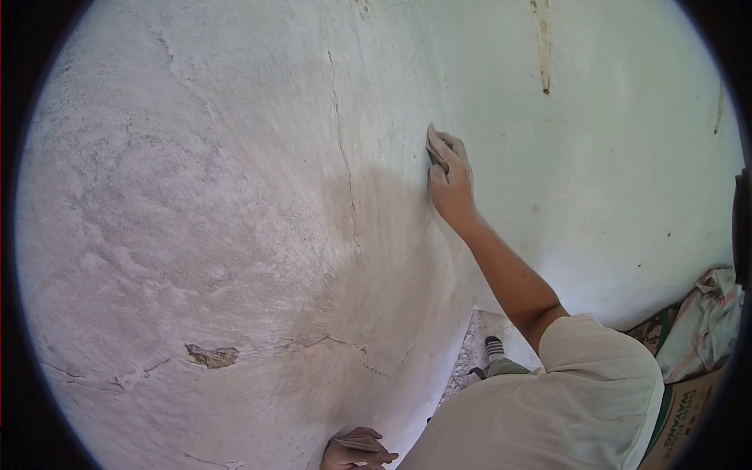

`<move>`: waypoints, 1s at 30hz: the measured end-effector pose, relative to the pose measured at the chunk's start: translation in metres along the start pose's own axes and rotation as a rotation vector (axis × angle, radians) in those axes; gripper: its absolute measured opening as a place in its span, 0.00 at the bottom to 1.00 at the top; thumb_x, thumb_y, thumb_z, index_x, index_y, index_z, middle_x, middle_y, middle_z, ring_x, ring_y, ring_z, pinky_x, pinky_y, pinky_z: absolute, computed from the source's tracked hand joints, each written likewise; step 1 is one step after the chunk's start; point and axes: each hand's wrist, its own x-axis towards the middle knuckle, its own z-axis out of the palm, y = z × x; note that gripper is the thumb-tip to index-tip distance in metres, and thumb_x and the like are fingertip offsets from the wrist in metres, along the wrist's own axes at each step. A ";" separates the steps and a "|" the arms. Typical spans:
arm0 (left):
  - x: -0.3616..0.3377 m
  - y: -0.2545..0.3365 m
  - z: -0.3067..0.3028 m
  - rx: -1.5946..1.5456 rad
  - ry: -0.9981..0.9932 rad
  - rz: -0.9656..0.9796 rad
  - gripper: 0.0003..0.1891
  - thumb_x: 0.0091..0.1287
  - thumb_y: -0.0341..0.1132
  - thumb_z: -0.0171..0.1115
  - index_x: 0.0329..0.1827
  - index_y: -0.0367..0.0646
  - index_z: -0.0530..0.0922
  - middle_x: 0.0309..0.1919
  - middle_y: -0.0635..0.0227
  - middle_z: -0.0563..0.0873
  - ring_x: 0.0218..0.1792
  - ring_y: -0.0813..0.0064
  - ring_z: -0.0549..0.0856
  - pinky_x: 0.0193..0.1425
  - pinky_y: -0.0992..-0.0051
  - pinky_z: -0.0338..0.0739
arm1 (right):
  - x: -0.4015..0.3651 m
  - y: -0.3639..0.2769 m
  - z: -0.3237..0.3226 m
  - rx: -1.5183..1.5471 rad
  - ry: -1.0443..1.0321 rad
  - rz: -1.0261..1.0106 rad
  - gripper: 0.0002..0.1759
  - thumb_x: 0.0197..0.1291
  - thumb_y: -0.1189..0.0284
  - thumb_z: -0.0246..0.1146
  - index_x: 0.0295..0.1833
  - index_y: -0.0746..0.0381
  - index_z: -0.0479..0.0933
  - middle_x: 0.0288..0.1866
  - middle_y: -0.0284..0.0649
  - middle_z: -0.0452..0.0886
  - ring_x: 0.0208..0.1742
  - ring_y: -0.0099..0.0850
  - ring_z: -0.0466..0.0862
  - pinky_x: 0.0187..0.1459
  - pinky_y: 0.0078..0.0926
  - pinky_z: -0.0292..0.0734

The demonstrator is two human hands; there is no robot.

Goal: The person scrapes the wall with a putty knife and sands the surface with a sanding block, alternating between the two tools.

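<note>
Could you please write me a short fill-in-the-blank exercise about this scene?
1. The right hand is raised ____ than the left hand.
2. Left of the right hand, a long, thin ____ runs down the wall.
3. The word beginning with W on the box is ____.

Missing words: higher; crack; WAYANG.

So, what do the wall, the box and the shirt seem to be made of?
Wall: plaster, probably; matte and scuffed, with cracks and a broken patch baring a coarser brown layer.
Box: likely cardboard; plain brown, flat-sided, with printed lettering.
Shirt: soft matte cloth, creased in folds; cotton or a blend, I can't tell which.
</note>
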 end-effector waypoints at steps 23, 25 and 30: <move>0.027 0.005 -0.006 0.159 -0.186 0.457 0.12 0.66 0.37 0.63 0.44 0.38 0.77 0.28 0.51 0.87 0.24 0.62 0.84 0.38 0.56 0.80 | -0.011 -0.006 -0.003 0.028 -0.032 -0.081 0.35 0.53 0.94 0.43 0.67 0.66 0.74 0.62 0.52 0.74 0.62 0.43 0.77 0.67 0.33 0.70; 0.024 0.005 -0.006 0.141 -0.154 0.373 0.11 0.64 0.37 0.65 0.40 0.37 0.80 0.27 0.53 0.87 0.25 0.62 0.85 0.40 0.55 0.80 | -0.010 -0.011 -0.004 -0.006 -0.037 -0.074 0.35 0.53 0.94 0.44 0.67 0.67 0.74 0.62 0.52 0.74 0.62 0.42 0.77 0.66 0.33 0.71; 0.013 0.013 -0.004 0.038 -0.089 -0.044 0.14 0.60 0.41 0.70 0.29 0.35 0.87 0.25 0.58 0.88 0.28 0.63 0.86 0.47 0.56 0.78 | -0.036 -0.006 -0.008 -0.031 -0.080 -0.211 0.33 0.55 0.92 0.45 0.66 0.67 0.75 0.63 0.52 0.74 0.63 0.41 0.77 0.66 0.32 0.72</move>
